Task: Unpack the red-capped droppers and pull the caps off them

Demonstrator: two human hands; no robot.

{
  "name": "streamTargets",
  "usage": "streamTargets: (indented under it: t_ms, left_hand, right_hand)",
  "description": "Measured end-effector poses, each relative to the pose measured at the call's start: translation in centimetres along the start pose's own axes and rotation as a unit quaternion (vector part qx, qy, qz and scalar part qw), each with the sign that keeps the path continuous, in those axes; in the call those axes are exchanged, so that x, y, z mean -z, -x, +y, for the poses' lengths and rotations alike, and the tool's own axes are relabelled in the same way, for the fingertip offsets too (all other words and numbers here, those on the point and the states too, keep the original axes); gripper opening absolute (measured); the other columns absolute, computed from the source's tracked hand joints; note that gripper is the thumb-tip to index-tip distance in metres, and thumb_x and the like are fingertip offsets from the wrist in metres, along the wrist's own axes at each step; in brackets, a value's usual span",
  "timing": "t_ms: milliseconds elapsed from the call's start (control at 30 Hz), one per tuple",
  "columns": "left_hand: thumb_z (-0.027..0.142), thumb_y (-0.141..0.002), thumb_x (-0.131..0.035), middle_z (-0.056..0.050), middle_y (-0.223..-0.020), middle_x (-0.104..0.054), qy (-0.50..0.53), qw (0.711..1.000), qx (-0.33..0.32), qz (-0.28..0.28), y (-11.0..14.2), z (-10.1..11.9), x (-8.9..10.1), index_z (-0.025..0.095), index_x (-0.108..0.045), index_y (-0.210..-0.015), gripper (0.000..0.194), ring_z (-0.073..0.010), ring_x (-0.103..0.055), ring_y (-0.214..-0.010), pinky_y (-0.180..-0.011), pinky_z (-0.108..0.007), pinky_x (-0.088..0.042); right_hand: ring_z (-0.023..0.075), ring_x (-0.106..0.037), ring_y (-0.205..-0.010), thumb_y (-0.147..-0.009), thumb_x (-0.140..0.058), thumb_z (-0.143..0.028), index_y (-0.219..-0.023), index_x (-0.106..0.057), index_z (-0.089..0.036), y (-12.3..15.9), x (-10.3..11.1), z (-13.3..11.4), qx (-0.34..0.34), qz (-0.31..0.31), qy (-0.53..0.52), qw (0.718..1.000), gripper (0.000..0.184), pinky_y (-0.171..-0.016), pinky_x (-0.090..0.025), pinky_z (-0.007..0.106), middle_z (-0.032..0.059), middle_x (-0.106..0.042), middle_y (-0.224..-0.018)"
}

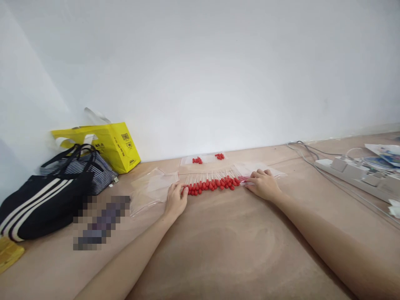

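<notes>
A row of thin pale sticks with red tips (212,183) lies on the table, tips toward me. At its left end is my left hand (176,201), its thumb and curled fingers closed around an end red tip. To the right of the row, my right hand (263,184) has its fingers closed on the reddish edge of a clear plastic bag (275,169). Another clear plastic bag (156,185) lies flat beside my left hand. Behind the row, two small clusters of red tips, a left cluster (197,160) and a right cluster (219,156), rest on clear plastic.
On the left stand a yellow shopping bag (125,146), a striped bag (104,171) and a black bag with white stripes (53,204). A blurred-out item (104,223) lies nearby. At right are a white power strip (359,175), grey cables (312,160) and printed packets (386,154). A white wall (212,83) borders the table.
</notes>
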State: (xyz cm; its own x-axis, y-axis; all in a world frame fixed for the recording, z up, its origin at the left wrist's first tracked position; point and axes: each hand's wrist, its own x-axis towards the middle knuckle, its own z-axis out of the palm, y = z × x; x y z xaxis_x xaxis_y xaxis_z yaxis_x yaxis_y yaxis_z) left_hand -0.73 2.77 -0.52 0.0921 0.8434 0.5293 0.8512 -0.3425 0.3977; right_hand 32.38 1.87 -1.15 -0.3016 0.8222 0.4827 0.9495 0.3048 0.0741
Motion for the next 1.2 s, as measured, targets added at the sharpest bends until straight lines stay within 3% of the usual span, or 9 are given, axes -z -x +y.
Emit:
streamTargets:
  t_ms: [167, 300, 467, 567, 667, 800, 967, 1067, 1200]
  left_hand:
    - [0.025, -0.078, -0.043, -0.007, -0.09, -0.055, 0.018, 1.0, -0.02, 0.005, 0.0, 0.0, -0.1, 0.016, -0.058, -0.084, 0.018, -0.0209, -0.051, -0.091, -0.084, -0.034, -0.041]
    - [0.024, -0.077, -0.044, -0.007, -0.089, -0.056, 0.022, 1.0, -0.022, 0.002, 0.1, 0.0, -0.1, 0.016, -0.058, -0.084, 0.017, -0.0213, -0.052, -0.091, -0.084, -0.036, -0.04]
    - [0.024, -0.078, -0.042, -0.008, -0.09, -0.056, 0.029, 0.999, -0.016, 0.004, 0.0, -0.3, -0.2, 0.015, -0.057, -0.087, 0.019, -0.0213, -0.053, -0.089, -0.081, -0.036, -0.043]
    - [0.024, -0.078, -0.043, -0.008, -0.09, -0.057, 0.034, 0.999, -0.016, 0.021, 0.0, -0.3, -0.1, 0.017, -0.057, -0.087, 0.019, -0.022, -0.052, -0.091, -0.083, -0.037, -0.041]
    - [0.026, -0.079, -0.042, -0.008, -0.092, -0.057, 0.046, 0.998, -0.019, 0.045, 0.0, -0.1, 0.1, 0.017, -0.056, -0.089, 0.02, -0.0224, -0.05, -0.094, -0.087, -0.038, -0.039]
    - [0.029, -0.083, -0.036, -0.008, -0.095, -0.057, 0.075, 0.994, -0.02, 0.072, 0.2, 0.3, 0.5, 0.017, -0.054, -0.092, 0.024, -0.0196, -0.051, -0.094, -0.084, -0.034, -0.041]
    - [0.03, -0.085, -0.033, -0.006, -0.091, -0.059, 0.134, 0.987, -0.052, 0.066, 1.1, 1.2, 1.8, 0.017, -0.056, -0.089, 0.026, -0.0178, -0.053, -0.091, -0.084, -0.031, -0.041]
    - [0.03, -0.085, -0.033, -0.005, -0.089, -0.06, 0.159, 0.983, -0.093, -0.007, 1.8, 2.3, 2.9, 0.019, -0.057, -0.086, 0.026, -0.0173, -0.054, -0.09, -0.084, -0.031, -0.041]
    - [0.031, -0.083, -0.039, -0.005, -0.094, -0.061, 0.169, 0.954, -0.175, -0.173, 3.1, 4.4, 3.7, 0.022, -0.059, -0.089, 0.023, -0.0176, -0.054, -0.092, -0.085, -0.032, -0.042]
  right_hand:
    - [0.0208, -0.049, -0.076, -0.076, -0.045, -0.015, -0.066, -0.063, -0.015, -0.6, -0.7, -0.5, 0.014, -0.015, 0.047, 0.999, 0.021, -0.067, -0.024, 0.032, 0.0112, -0.063, -0.068]
    - [0.0206, -0.052, -0.069, -0.077, -0.042, -0.017, -0.065, -0.059, -0.014, -0.6, -1.2, -0.1, -0.065, 0.021, 0.049, 0.996, 0.021, -0.065, -0.026, 0.032, 0.0115, -0.063, -0.066]
    - [0.018, -0.054, -0.058, -0.082, -0.033, -0.027, -0.083, -0.052, -0.017, -0.3, -1.3, -0.1, -0.222, 0.142, -0.076, 0.962, 0.022, -0.055, -0.029, 0.027, 0.0063, -0.061, -0.066]
    - [0.0163, -0.053, -0.054, -0.082, -0.033, -0.034, -0.086, -0.048, -0.018, -0.2, -0.2, -0.9, -0.25, 0.221, -0.167, 0.928, 0.022, -0.051, -0.031, 0.025, 0.0044, -0.06, -0.065]
    - [0.0135, -0.05, -0.049, -0.082, -0.036, -0.037, -0.085, -0.046, -0.019, 0.1, 1.0, -2.5, -0.245, 0.26, -0.219, 0.908, 0.022, -0.049, -0.033, 0.024, 0.0027, -0.058, -0.063]
    - [0.0113, -0.046, -0.045, -0.082, -0.037, -0.034, -0.082, -0.046, -0.02, 1.2, 1.9, -5.6, -0.158, 0.208, -0.279, 0.924, 0.017, -0.047, -0.033, 0.023, -0.0007, -0.053, -0.055]
    - [0.012, -0.051, -0.048, -0.084, -0.035, -0.024, -0.079, -0.053, -0.019, 2.2, 1.6, -9.3, 0.028, 0.162, -0.259, 0.952, 0.019, -0.052, -0.036, 0.024, 0.0023, -0.057, -0.056]
    - [0.0138, -0.059, -0.062, -0.084, -0.031, -0.018, -0.083, -0.056, -0.018, 2.3, 1.3, -10.1, 0.158, 0.14, -0.258, 0.943, 0.025, -0.058, -0.04, 0.024, 0.0064, -0.064, -0.071]
    - [0.0134, -0.06, -0.074, -0.087, -0.027, -0.016, -0.089, -0.057, -0.02, 2.2, 1.0, -10.1, 0.262, 0.103, -0.229, 0.932, 0.03, -0.063, -0.042, 0.024, 0.0078, -0.064, -0.094]
